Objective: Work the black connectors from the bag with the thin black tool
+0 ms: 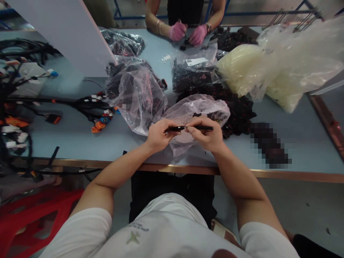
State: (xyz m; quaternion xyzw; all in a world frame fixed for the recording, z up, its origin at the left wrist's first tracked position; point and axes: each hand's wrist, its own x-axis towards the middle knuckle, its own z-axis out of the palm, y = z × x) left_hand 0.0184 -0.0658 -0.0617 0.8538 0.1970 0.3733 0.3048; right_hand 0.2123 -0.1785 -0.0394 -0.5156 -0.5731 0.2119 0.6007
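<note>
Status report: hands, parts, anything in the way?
Left hand gripping small black part. Right hand holding slim black rod, end near the part. Clear plastic bag close beneath; no visible obstruction.

You wear, at the bottom centre of the frame, a white fabric T-shirt (pixel 166 229) with a grey-green airplane sign (pixel 133 237) and small dark lettering (pixel 138 228), too blurred to read. The white rectangular label (pixel 196 62) on the clear plastic bag (pixel 192 76), upper centre, is also illegible.

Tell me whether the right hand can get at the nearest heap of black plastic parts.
Probably yes: the heap lies ahead and right, its right side uncovered by the clear plastic bag, though the right hand holds a slim black piece.
</note>
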